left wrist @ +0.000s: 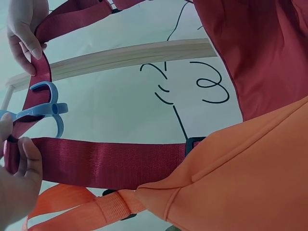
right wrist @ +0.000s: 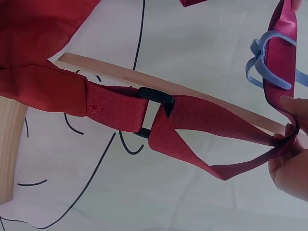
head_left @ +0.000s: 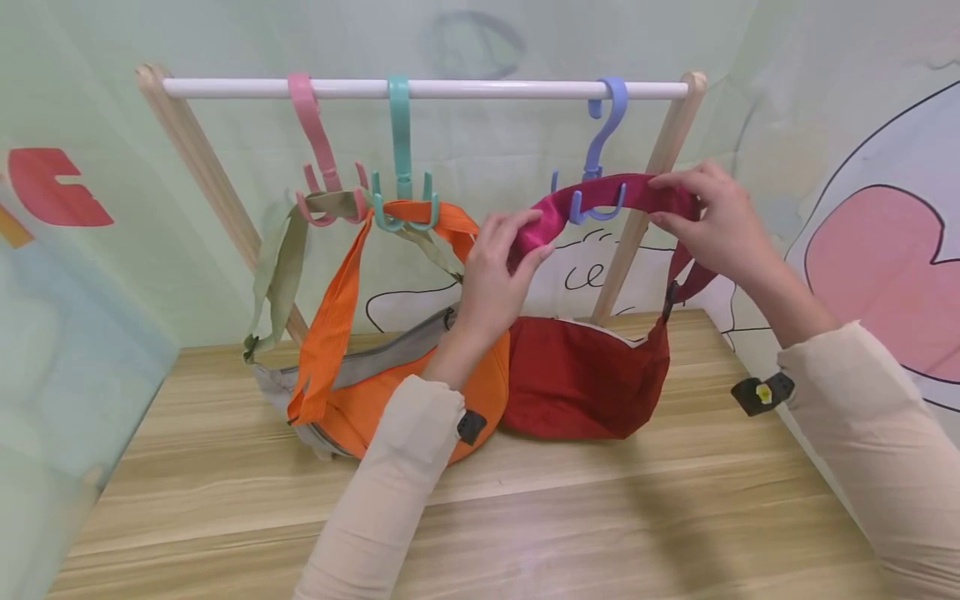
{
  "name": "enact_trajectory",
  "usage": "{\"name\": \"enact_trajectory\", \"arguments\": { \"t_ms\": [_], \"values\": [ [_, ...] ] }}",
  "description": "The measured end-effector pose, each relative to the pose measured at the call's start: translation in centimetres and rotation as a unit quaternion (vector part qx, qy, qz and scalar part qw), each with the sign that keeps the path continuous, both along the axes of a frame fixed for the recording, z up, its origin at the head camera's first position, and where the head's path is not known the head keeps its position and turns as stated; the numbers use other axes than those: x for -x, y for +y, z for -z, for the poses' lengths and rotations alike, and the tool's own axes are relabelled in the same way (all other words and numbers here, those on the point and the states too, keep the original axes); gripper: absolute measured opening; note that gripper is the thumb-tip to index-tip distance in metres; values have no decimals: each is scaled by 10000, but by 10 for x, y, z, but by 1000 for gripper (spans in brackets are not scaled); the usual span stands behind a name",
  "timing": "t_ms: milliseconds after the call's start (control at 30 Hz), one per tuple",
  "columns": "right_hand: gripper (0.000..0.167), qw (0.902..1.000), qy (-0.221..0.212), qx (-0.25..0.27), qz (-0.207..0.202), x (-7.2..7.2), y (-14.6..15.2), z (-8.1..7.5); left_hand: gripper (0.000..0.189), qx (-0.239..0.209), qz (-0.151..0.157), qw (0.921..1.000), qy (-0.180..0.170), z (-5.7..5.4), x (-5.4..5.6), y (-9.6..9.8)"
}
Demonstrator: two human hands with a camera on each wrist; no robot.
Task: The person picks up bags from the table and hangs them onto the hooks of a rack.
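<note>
A dark red bag (head_left: 585,379) hangs by its strap (head_left: 637,193) at the right, its body close to the tabletop. The strap runs over the prongs of a blue hook (head_left: 596,158) on the white rail. My left hand (head_left: 491,279) pinches the strap left of the hook, and my right hand (head_left: 720,217) pinches it to the right. In the left wrist view the strap lies within the blue hook (left wrist: 48,109). A black buckle (right wrist: 154,98) joins the strap to the bag in the right wrist view.
An orange bag (head_left: 457,387) hangs from a green hook (head_left: 401,150), partly behind my left forearm. Behind it a grey bag (head_left: 273,379) hangs from a pink hook (head_left: 315,137). The white rail (head_left: 495,89) spans wooden posts above the wooden tabletop (head_left: 525,525).
</note>
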State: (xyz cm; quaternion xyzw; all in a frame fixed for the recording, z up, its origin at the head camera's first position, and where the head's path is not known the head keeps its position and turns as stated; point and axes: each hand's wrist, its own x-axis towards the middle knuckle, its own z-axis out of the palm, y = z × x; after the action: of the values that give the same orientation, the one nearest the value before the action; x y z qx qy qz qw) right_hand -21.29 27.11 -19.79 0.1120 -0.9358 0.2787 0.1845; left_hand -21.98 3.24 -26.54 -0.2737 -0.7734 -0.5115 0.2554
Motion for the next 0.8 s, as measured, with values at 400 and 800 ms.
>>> {"name": "enact_trajectory", "arguments": {
  "t_ms": [400, 800],
  "values": [
    [38, 9998, 133, 82, -137, 0, 2, 8, 39, 56, 173, 9998, -36, 6, 0, 0],
    [42, 9996, 0, 94, -278, -2, 4, 14, 40, 194, 222, 9994, -167, 8, -1, -1]
  ]
}}
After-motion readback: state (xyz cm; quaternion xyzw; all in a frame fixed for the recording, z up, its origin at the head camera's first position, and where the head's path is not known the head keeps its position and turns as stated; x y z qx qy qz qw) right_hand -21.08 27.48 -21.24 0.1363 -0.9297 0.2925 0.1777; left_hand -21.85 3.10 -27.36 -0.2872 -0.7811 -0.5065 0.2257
